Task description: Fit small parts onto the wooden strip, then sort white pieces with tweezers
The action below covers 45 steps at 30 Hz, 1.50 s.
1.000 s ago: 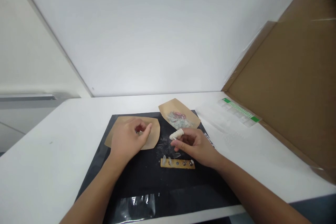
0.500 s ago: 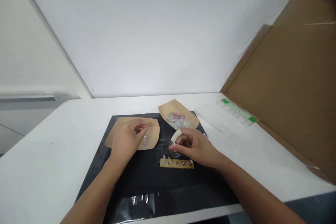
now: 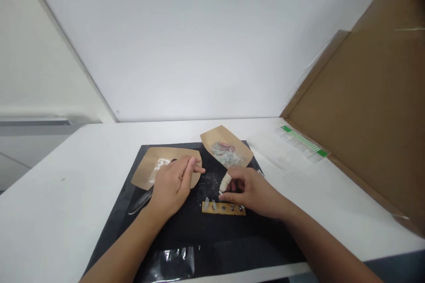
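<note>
My left hand (image 3: 174, 183) is over the left brown paper tray (image 3: 141, 170), thumb and fingers pressed together; anything between them is hidden. Under it, a long dark tool (image 3: 141, 202) shows partly at the hand's edge. Small white pieces (image 3: 161, 163) lie in that tray. My right hand (image 3: 249, 190), with a cream wrap (image 3: 225, 183) round one finger, pinches a tiny pale piece (image 3: 221, 193) just above a yellowish strip (image 3: 217, 210). The strip has a row of round spots, with clear upright tips (image 3: 206, 204) at its left and shiny round bits (image 3: 232, 208) at its right.
A second brown paper tray (image 3: 212, 135) holds crumpled greyish and reddish scraps. Both trays rest on a black mat (image 3: 199, 234) on a white table (image 3: 332, 208). Clear plastic packaging with a green label (image 3: 303, 141) lies by a cardboard panel (image 3: 365, 119) on the right.
My left hand has moved right and slightly down, uncovering the white pieces and part of the dark tool. My right hand has lowered a little towards the strip, still pinching.
</note>
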Available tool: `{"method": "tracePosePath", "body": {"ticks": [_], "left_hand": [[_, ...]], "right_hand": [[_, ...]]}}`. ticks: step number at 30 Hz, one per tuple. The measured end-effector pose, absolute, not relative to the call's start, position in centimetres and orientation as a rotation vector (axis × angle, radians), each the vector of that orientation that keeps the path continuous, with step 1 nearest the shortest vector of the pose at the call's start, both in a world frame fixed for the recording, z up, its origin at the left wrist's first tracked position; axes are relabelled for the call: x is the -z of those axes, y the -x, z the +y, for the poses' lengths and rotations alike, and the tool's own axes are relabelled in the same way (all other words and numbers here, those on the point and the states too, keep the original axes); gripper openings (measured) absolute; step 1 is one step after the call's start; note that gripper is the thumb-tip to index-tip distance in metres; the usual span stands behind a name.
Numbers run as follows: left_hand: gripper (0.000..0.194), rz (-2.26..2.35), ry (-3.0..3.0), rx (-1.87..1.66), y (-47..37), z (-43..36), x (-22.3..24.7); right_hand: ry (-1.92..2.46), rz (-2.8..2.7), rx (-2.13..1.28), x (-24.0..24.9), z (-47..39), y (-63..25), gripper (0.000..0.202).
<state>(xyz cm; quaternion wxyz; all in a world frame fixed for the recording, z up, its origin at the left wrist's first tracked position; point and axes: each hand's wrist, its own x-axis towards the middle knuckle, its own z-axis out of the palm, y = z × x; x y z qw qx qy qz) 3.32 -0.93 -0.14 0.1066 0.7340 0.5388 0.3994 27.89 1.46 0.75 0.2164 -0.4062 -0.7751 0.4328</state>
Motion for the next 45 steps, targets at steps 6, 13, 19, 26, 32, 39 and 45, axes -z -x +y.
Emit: {"method": "tracePosePath", "body": {"ticks": [6,13,19,26,32,39,45], "left_hand": [[0.025,1.097,-2.500,-0.926,-3.3,-1.4,-0.6],[0.052,0.937,-2.624,-0.714,-3.8,-1.2,0.4],[0.047,0.987,-2.634,-0.602,-4.2,-1.1,1.7],[0.037,1.051,-2.643,-0.589,-4.3,-1.2,1.9],[0.031,1.070,-2.653,-0.597,-4.4,-1.2,1.9],[0.035,1.127,-2.638,-0.639,-4.5,-1.3,2.4],[0.036,1.132,-2.637,-0.643,-4.6,-1.2,2.3]], "right_hand": [[1.173,-2.217,-1.162,-0.3,0.8,-28.0,0.015],[1.328,-2.282,-1.094,0.4,0.1,-27.9,0.027],[1.487,-2.298,-0.964,0.7,0.0,-27.6,0.034],[1.522,-2.323,-0.978,0.9,0.1,-27.6,0.033],[1.533,-2.348,-0.933,1.1,-0.1,-27.6,0.035],[1.541,-2.359,-0.908,1.3,-0.1,-27.5,0.034],[1.560,-2.345,-0.906,1.1,0.0,-27.6,0.033]]}}
